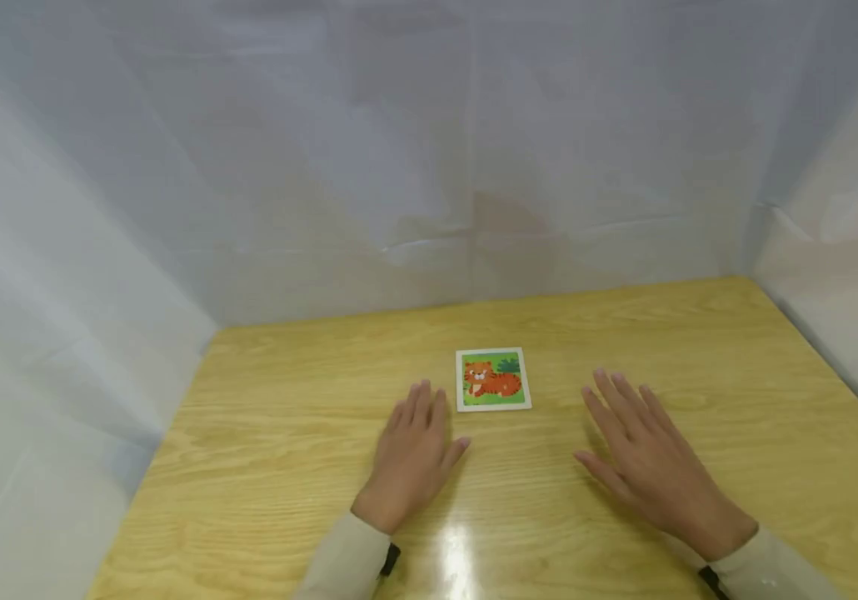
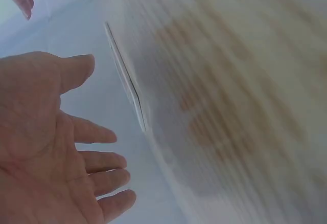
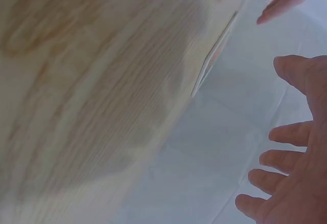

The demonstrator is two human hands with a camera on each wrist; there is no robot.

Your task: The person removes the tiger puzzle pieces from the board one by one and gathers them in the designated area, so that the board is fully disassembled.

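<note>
A square picture puzzle with a white border lies flat on the wooden table. Its picture is an orange striped tiger on green ground with a dark green bush. Just left of it, my left hand hovers palm down, fingers extended and thumb toward the picture. My right hand is farther off on the right, fingers spread. Neither hand holds anything. Both wrist views show the puzzle edge-on as a thin slab, past the left palm in one and the right fingers in the other.
Pale sheeting hangs behind the table's far edge and along both sides. A bright light reflection shows on the tabletop near the front, between the forearms. Light sleeves with dark straps cover the wrists.
</note>
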